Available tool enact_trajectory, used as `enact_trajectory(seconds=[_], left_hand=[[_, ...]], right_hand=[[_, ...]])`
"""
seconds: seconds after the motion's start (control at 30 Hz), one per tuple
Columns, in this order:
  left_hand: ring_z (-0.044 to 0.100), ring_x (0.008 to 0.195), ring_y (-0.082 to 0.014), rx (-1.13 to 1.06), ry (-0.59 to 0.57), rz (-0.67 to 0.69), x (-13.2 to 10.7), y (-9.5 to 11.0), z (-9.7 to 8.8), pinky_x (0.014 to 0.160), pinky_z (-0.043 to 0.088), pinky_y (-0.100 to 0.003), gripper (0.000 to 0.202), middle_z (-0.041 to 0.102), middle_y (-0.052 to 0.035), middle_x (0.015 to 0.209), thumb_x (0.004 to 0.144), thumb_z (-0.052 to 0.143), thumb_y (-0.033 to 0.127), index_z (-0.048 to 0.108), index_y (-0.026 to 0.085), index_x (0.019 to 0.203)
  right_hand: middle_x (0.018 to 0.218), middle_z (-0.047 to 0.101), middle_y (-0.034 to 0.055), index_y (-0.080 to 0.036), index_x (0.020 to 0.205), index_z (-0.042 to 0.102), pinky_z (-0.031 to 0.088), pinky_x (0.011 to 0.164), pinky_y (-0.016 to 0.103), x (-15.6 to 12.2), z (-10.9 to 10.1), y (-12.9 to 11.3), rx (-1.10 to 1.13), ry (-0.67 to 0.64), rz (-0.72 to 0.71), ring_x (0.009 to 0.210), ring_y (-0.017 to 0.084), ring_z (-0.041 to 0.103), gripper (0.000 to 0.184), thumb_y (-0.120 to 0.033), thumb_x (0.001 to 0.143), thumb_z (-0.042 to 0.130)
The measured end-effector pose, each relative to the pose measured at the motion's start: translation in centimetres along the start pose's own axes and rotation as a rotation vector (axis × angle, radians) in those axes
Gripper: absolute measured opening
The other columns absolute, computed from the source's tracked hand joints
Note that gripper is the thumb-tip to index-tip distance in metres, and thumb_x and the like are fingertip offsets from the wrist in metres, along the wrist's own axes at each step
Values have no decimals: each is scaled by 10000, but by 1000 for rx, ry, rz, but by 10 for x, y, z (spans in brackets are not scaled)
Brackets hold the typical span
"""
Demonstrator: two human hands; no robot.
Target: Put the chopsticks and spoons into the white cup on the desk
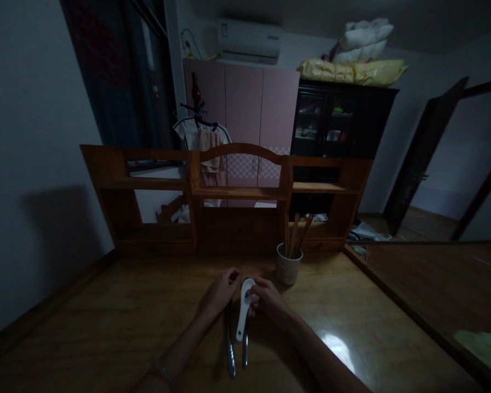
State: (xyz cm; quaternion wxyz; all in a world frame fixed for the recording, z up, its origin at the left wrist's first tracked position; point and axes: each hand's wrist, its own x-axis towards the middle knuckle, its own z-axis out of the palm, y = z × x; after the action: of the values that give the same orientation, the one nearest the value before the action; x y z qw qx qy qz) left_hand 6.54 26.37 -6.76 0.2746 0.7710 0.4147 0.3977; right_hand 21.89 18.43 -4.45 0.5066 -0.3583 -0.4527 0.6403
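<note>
Right hand (268,296) grasps white spoon (243,315) at bowl; left hand (225,286) just left, cannot tell its grip; metal handles (231,360) nearer.

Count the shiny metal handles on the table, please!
2: the left handle, left of the white spoon, and the right handle, just right of the spoon. More may be hidden.

The white spoon (243,319) in the right hand (268,297) looks like smooth ceramic. Nearer than the grip, two handles (231,355) look shiny metal; right of it, the wooden tabletop (352,308) gleams.
</note>
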Motion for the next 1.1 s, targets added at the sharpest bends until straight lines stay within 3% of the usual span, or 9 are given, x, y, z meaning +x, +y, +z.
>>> enact_trajectory(seconds=[0.63, 1.1], left_hand=[[632, 822, -187, 17, 10, -17, 0, 0, -1, 724, 455, -257, 214, 691, -56, 868, 841, 491, 325, 654, 187, 867], [634, 818, -178, 19, 6, -18, 0, 0, 0, 724, 452, -250, 214, 691, -52, 871, 854, 484, 320, 650, 187, 873]], right_hand=[[608, 638, 15, -135, 912, 521, 421, 393, 212, 1, 0, 2, 47, 9, -8, 414, 143, 590, 298, -208, 631, 587], [568, 607, -16, -139, 834, 543, 406, 397, 202, 1, 3, -1, 68, 41, -18, 393, 107, 546, 261, -194, 598, 641]])
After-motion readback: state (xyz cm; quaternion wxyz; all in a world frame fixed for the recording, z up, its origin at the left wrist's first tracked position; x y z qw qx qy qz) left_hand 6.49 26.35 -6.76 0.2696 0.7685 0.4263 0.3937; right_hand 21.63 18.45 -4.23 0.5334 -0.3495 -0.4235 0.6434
